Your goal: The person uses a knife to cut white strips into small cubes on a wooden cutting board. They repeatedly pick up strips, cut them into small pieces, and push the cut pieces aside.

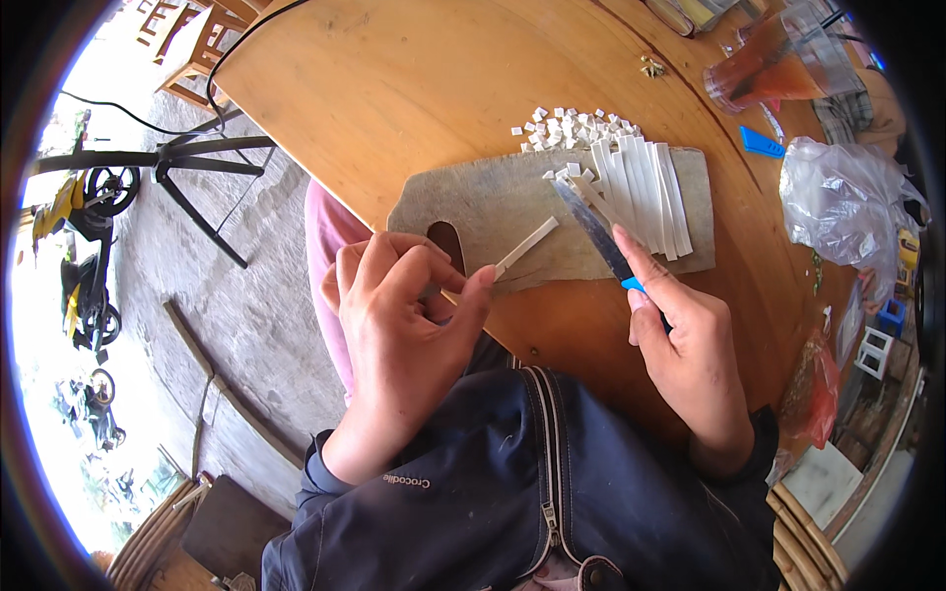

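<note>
Between the thumb and fingers of my left hand (399,310) is one end of a thin white strip (529,243), its free end slanting up over the wooden cutting board (473,197). My right hand (690,335) grips a knife (598,233) by its blue handle, forefinger stretched along the blade. The blade's tip points away from me, beside a fanned row of white strips (645,192) on the board's right part. Small white cut pieces (576,128) lie heaped past the board's far edge, and a few rest on the board near the tip.
On the wooden table (355,89), a glass of reddish-brown drink (759,79) stands far right. Nearer are a blue plastic piece (761,142) and a clear plastic bag (838,192). Black stand legs (197,158) rise from the floor at left, with a cable above.
</note>
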{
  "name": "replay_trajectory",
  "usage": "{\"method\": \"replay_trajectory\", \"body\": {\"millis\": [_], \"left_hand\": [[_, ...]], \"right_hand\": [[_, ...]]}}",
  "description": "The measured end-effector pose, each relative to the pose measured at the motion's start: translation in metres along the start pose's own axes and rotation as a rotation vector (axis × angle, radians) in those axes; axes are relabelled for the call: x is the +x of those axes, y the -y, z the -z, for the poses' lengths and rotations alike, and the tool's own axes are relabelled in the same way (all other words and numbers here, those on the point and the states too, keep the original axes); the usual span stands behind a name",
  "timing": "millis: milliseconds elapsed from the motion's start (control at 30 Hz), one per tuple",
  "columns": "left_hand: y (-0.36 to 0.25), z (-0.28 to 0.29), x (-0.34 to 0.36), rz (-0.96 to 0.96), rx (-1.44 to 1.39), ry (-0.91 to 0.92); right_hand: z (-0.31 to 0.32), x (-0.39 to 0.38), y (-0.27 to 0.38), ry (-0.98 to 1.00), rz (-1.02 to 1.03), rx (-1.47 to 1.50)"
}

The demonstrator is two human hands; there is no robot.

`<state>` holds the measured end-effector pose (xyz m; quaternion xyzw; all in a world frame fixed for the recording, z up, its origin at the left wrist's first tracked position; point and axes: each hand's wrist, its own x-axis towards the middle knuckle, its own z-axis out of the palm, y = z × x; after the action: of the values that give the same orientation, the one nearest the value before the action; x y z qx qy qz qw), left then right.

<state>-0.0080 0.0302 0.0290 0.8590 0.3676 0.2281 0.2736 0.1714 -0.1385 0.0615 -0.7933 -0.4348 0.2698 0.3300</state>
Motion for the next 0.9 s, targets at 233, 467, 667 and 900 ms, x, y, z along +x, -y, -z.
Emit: {"method": "replay_trajectory", "body": {"millis": [233, 467, 667, 900], "left_hand": [[-0.021, -0.021, -0.002, -0.272, 0.135, -0.041], [-0.029, -0.036, -0.01, -0.334, 0.326, 0.033], [-0.026, -0.038, -0.012, -0.355, 0.363, 0.028], [-0.028, -0.039, -0.011, -0.353, 0.367, 0.027]], "right_hand": [[-0.003, 0.001, 0.0, 0.001, 0.045, -0.091], [-0.007, 0.003, 0.001, -0.023, 0.158, -0.201], [-0.01, 0.002, 0.0, -0.022, 0.172, -0.218], [-0.012, -0.003, 0.003, -0.01, 0.166, -0.318]]}}
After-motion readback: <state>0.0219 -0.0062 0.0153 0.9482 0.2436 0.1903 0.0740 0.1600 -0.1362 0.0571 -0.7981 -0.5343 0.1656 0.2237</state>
